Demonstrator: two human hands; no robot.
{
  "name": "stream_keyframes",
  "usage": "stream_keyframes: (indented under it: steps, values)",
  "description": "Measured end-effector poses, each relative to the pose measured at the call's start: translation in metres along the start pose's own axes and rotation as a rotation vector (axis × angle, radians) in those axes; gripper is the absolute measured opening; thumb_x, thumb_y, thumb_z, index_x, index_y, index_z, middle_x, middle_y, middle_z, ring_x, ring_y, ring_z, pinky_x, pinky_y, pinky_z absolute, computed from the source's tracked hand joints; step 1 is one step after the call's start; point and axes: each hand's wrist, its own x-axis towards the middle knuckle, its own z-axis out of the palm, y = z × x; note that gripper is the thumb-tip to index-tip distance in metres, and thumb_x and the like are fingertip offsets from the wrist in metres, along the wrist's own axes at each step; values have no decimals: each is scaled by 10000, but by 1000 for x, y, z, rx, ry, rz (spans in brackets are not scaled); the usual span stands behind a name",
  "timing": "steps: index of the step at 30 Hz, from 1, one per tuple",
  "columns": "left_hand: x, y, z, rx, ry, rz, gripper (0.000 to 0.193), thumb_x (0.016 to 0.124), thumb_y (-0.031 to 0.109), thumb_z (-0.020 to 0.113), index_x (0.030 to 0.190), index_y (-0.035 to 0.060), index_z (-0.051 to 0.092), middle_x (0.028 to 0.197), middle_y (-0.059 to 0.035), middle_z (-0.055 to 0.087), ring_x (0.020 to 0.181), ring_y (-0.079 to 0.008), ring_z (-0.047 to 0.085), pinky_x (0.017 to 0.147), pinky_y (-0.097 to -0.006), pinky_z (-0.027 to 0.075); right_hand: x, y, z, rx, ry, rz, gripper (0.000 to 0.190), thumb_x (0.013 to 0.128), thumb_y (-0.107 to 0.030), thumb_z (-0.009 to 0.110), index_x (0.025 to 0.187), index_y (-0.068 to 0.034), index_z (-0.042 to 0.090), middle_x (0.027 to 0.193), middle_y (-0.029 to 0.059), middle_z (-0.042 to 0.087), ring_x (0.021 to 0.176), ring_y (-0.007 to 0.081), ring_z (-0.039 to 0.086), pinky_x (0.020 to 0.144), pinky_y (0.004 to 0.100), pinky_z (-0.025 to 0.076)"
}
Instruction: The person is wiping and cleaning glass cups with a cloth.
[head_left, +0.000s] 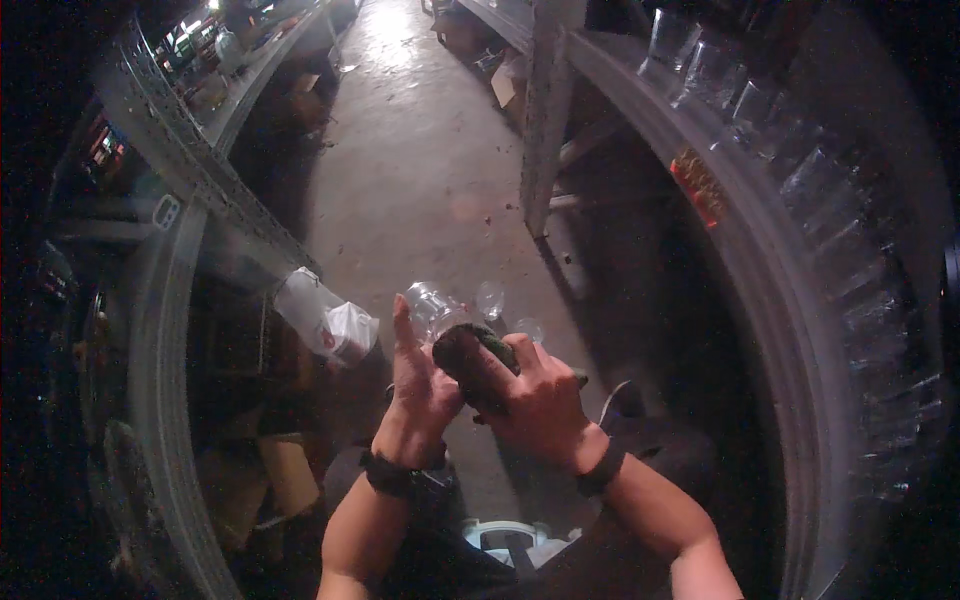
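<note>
In front of me my right hand (529, 390) grips a dark cloth (480, 360), bunched up with a green part showing. The cloth lies against the lower end of a clear, bottle-like vessel (433, 301), whose material I cannot tell. My left hand (424, 382) is beside the cloth, its palm against the vessel's near end and one finger pointing up; the cloth hides part of its grip. Beyond my hands two small clear round things, one upper (490, 298) and one lower (529, 330), show against the floor. Dark bands circle both wrists.
A grey floor aisle (405, 165) runs ahead between shelving. Many clear containers (832, 217) line the right shelf (757, 247), with an orange-red packet (696, 187) at its edge. White plastic bags (326, 315) hang at the left rack. Cardboard (289, 472) lies lower left.
</note>
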Motion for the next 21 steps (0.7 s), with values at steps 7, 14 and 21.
stream_keyframes:
  steps: [7, 14, 21]
  values:
    - [1, -7, -2, 179, -57, 32, 742, 929, 693, 587, 1219, 10, 574, 1126, -143, 661, 1062, -290, 653, 1006, -456, 535, 3, 1, 0, 51, -7, 78, 880, 817, -272, 766, 1596, -243, 356, 1067, 162, 540, 816, 368, 677, 624, 477, 589]
    - [13, -6, -28, 56, -31, 15, 754, 876, 688, 668, 1212, 16, 602, 1102, -163, 692, 1053, -297, 676, 986, -473, 554, 1, -6, 2, 42, -156, 181, 885, 811, -252, 775, 1583, -144, 356, 1074, 181, 559, 846, 402, 676, 676, 497, 596]
    - [5, 1, -15, 269, -116, 374, 726, 870, 541, 771, 1344, 69, 490, 1256, -115, 533, 1134, -338, 632, 975, -457, 572, 2, -6, -22, 317, -329, 34, 776, 798, -271, 790, 1508, -193, 488, 1031, 184, 593, 870, 394, 693, 732, 488, 593]
